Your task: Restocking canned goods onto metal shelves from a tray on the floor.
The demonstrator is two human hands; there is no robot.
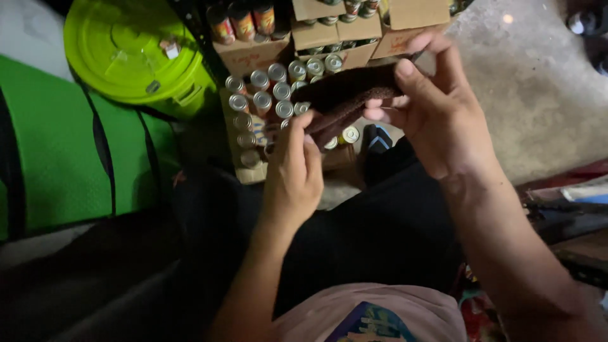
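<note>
A pinkish shirt hem with a printed patch [373, 316] is seen nearest the camera, at the bottom edge of the view, with dark trousers [380, 234] above it. From there two bare forearms are raised toward a dark brown cloth [354, 95], a narrow, fuzzy piece that is held in the air above the lap, well clear of the floor.

The lower end of the cloth is pinched by the left hand [292, 171], thumb and fingers closed over it. The upper end is gripped by the right hand [437, 114], whose thumb is laid across the top of the fabric while the fingers are curled beneath it. The cloth is stretched at a slant between the two hands.

The step in hand is judged to be a straightening or folding of the cloth; how far it has been carried cannot be told. A next move would call for a firm pinch to be kept at one end while the other end is shifted, so that the fabric is not let slip.

Behind the cloth, an open cardboard tray of tin cans [266, 101] is set on the floor, the silver lids seen from above. More cardboard boxes [329, 31] with cans are stacked beyond it. To the left, a lime-green plastic bin with its lid [126, 50] is stood beside a green panel with black stripes [57, 152]. Bare concrete floor [544, 95] is seen to the right.
</note>
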